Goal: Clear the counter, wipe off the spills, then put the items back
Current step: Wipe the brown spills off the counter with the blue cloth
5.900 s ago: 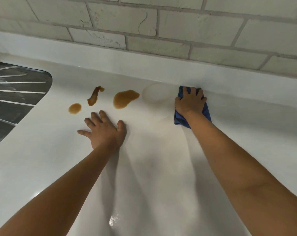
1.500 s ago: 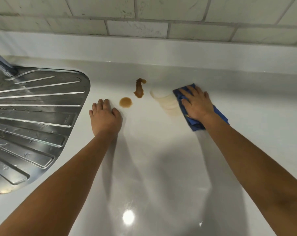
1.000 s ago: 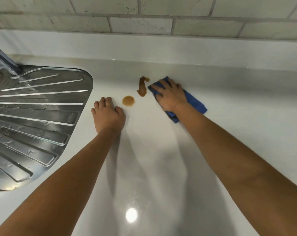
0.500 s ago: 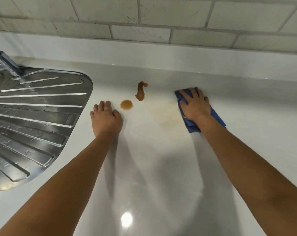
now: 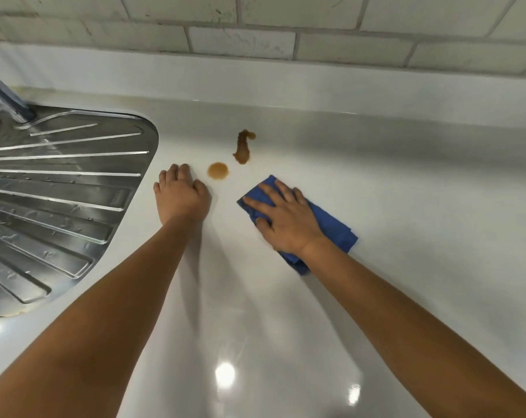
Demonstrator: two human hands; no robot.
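Observation:
Two brown spills lie on the white counter (image 5: 391, 188): a round spot (image 5: 218, 171) and a long streak (image 5: 243, 147) behind it. My right hand (image 5: 286, 218) presses flat, fingers spread, on a blue cloth (image 5: 331, 227), just right of and nearer than the spills. My left hand (image 5: 180, 196) rests palm down on the counter, its fingers beside the round spot on its left. The cloth's middle is hidden under my right hand.
A ribbed steel sink drainboard (image 5: 59, 191) fills the left side, with the base of a tap (image 5: 5, 101) at its far corner. A white upstand and grey tiled wall (image 5: 255, 40) close the back. Bare counter stretches right and toward me.
My right hand slid the blue cloth left and toward me. The faint smear right of the spills is gone. The large right-hand spill seen earlier has been wiped away. My left hand stayed put.

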